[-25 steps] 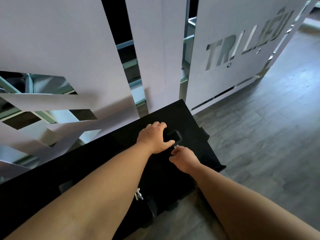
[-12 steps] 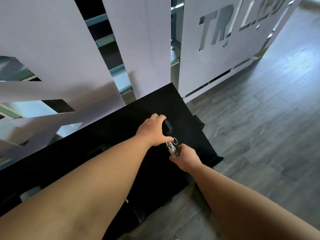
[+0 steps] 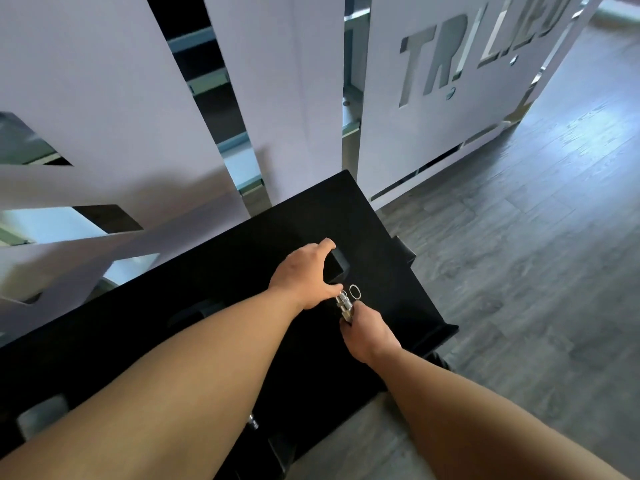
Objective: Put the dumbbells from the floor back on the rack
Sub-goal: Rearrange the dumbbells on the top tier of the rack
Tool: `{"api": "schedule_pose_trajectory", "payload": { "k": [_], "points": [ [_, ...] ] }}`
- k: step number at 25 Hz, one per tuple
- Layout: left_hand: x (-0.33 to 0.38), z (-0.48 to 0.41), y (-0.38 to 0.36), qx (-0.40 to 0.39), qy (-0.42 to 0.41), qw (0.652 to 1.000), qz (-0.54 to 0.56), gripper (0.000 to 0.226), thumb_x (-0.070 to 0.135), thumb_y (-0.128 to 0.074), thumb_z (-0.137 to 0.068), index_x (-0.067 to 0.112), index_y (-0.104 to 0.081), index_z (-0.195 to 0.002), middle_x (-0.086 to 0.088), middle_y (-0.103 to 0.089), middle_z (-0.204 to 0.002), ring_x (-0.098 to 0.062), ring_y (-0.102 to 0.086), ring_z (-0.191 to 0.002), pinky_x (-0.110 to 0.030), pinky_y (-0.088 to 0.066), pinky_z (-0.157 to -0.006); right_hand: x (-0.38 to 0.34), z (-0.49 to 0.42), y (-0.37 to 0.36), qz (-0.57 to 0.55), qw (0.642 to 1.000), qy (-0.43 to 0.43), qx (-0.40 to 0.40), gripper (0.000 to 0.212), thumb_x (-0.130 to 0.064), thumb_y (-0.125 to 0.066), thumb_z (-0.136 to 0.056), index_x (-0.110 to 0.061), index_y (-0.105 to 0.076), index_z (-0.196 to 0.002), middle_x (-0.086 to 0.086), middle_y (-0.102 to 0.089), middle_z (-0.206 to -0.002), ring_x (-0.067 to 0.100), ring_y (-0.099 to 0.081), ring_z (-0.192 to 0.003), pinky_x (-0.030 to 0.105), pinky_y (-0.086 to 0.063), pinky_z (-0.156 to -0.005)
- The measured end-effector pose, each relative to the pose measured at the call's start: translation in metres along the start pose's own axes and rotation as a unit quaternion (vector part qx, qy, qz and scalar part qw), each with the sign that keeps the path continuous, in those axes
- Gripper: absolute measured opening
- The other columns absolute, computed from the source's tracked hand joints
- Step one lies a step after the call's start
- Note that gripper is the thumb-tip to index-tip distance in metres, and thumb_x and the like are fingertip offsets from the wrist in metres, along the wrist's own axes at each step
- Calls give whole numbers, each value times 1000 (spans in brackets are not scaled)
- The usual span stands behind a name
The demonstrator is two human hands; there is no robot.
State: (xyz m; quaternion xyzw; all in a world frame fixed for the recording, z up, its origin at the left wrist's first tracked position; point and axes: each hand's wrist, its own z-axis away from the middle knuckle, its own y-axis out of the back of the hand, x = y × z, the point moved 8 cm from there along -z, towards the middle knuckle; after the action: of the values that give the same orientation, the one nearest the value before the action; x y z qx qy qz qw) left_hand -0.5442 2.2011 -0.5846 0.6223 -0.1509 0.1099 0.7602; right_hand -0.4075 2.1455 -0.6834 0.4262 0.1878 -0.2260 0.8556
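Observation:
A black rack (image 3: 214, 341) stands against the white partition, its sloped top shelf under both my hands. On it lies a small dumbbell with a black block-shaped head (image 3: 338, 268) and a chrome handle (image 3: 343, 304). My left hand (image 3: 304, 277) cups the black head, thumb touching the chrome. Closed around the near part of the handle is my right hand (image 3: 367, 332), which hides the dumbbell's near end. A thin metal ring (image 3: 355, 292) shows beside the handle.
A white cut-out partition (image 3: 270, 98) with large letters rises right behind the rack. Grey wood-look floor (image 3: 536, 289) spreads to the right and in front. Another chrome handle (image 3: 252, 423) peeks from a lower shelf, below my left forearm.
My right hand has slid back toward me along the dumbbell, baring more chrome handle and the ring. The left hand stays on the black head. My view has dipped slightly.

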Motion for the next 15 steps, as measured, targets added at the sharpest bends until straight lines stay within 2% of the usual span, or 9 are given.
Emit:
{"api": "schedule_pose_trajectory", "payload": {
  "k": [3, 8, 11, 15],
  "points": [
    [4, 20, 29, 2, -26, 999, -22, 68, 46, -82, -80, 24, -51, -136, -2, -65, -124, -26, -65, -109, -34, -49, -77, -21, 24, 2, 10, 1000, 16, -5, 12, -30, -53, -100, -18, -53, -97, 0, -61, -88, 17, -62, -75, 37, -54, -68],
    [-9, 76, 118, 10, -17, 999, -40, 71, 46, -84, -78, 26, -49, -136, -2, -66, -115, -26, -67, -101, -43, -59, -80, -103, 91, 12, -11, 998, 55, 4, 13, -30, -51, -104, -17, -52, -102, -1, -60, -86, 11, -58, -66, 26, -43, -52],
    [-31, 122, 174, 26, -10, 998, -55, 74, 45, -84, -77, 23, -50, -140, -6, -68, -119, -29, -67, -104, -45, -58, -83, -159, 132, -1, -38, 996, 85, -5, 12, -29, -52, -103, -18, -53, -101, -1, -62, -88, 11, -58, -65, 25, -44, -51],
    [-90, 207, 254, 57, 28, 995, -79, 72, 44, -85, -73, 24, -54, -135, -5, -70, -119, -29, -66, -104, -39, -55, -82, -254, 199, -44, -52, 988, 147, -18, 11, -28, -54, -103, -18, -53, -101, -1, -59, -87, 10, -57, -65, 23, -41, -50]
  ]
}}
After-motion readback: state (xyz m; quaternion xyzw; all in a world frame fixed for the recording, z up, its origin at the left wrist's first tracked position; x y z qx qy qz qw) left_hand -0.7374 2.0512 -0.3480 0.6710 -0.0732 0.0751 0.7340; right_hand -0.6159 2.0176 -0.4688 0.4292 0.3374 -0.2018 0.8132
